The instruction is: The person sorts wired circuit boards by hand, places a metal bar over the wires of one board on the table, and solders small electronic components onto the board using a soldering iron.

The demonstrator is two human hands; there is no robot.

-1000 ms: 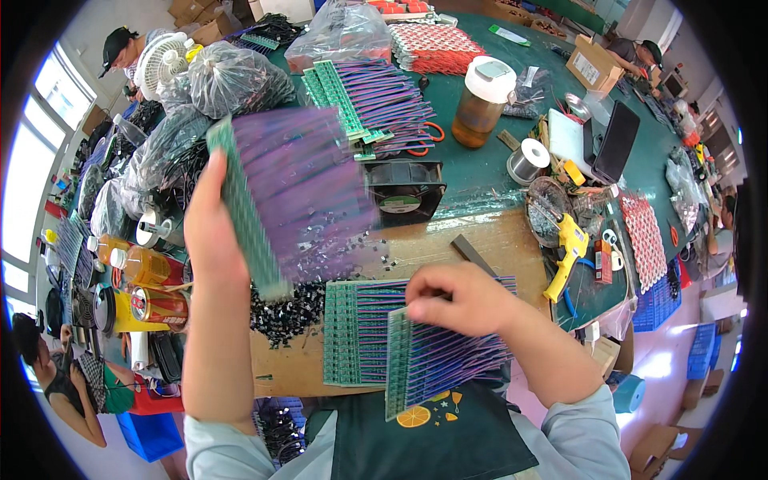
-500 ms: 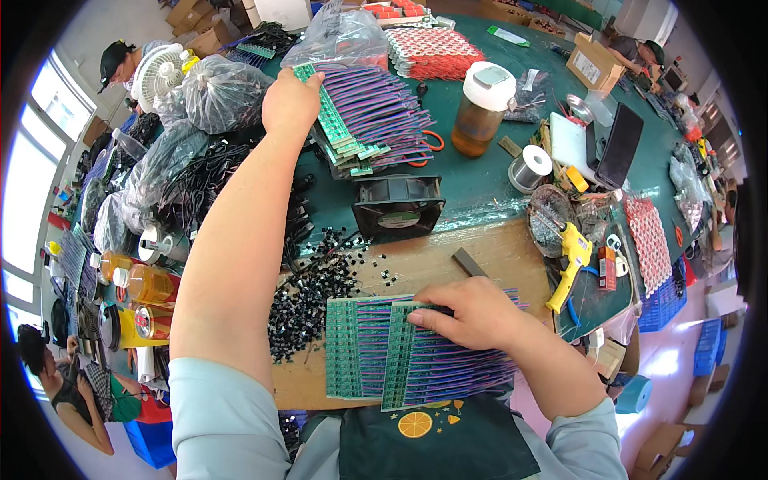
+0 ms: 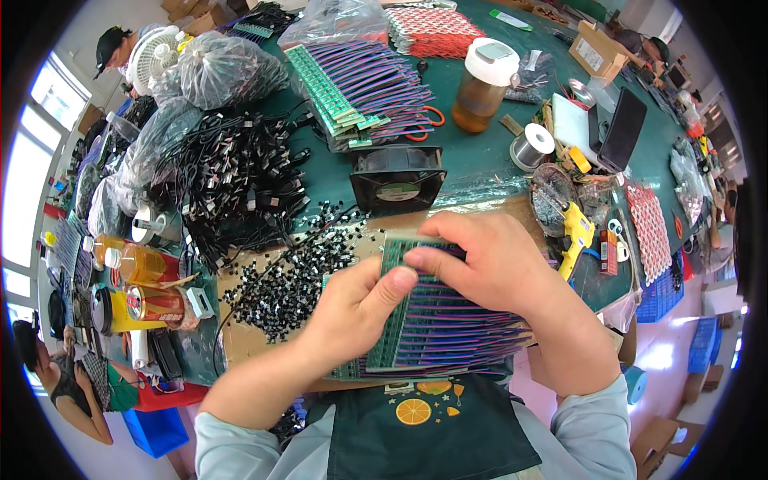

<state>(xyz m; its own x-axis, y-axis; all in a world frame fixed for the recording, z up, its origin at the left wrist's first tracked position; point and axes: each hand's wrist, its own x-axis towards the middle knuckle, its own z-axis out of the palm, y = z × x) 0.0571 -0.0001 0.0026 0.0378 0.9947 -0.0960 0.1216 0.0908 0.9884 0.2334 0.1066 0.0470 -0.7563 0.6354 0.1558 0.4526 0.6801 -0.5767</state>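
Both hands hold a green circuit board panel (image 3: 390,336) with rows of purple, blue and dark wires (image 3: 460,340) trailing to the right. My left hand (image 3: 352,308) pinches the panel's left edge, thumb toward me, its other fingers partly hidden. At the upper edge, my right hand (image 3: 492,260) is closed on the panel, thumb on the front. Under it lies another wired panel, mostly hidden by the held one and my left arm. Just left of the hands, a heap of small black connectors (image 3: 288,280) spreads over the brown work board (image 3: 240,340).
A black square fan (image 3: 398,178) stands ahead of the hands, with a stack of wired panels (image 3: 352,92) behind it. To the left are black cables (image 3: 236,184). A yellow glue gun (image 3: 576,236), solder spool (image 3: 532,148) and lidded drink jug (image 3: 484,84) are on the right.
My left hand has come back from the far panel stack to the held panel, uncovering the cables. My right hand has shifted slightly up with the panel.
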